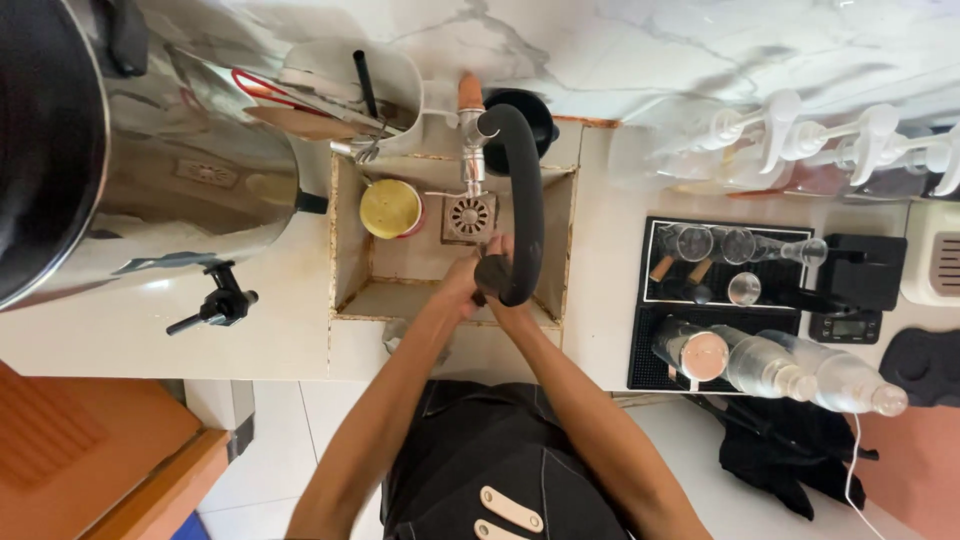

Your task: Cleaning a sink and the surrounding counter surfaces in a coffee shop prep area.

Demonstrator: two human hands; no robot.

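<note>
Hands meet under the outlet of a black curved flexible tap hose, over a small square pale sink sunk into the white surface. Only the head view shows this. The left hand has its fingers curled and pressed together against the hose's dark end piece; whether they fully pinch it I cannot tell. The right hand sits just beside it, touching it, largely hidden behind the hose end, so its fingers cannot be made out.

The hose's long axis runs away from the hands toward the marble wall, arching from a metal tap body with an orange-brown handle and bending back so its open end points at the hands and down into the sink.

Just beyond the hands, on the sink floor, lies a round metal drain grate. Beyond and to the left of the left hand stands a yellow-lidded round container. Far to the left sits a large shiny steel urn with a black spigot. Well to the right of the right hand, a black rubber mat carries clear glasses and bottles.
</note>
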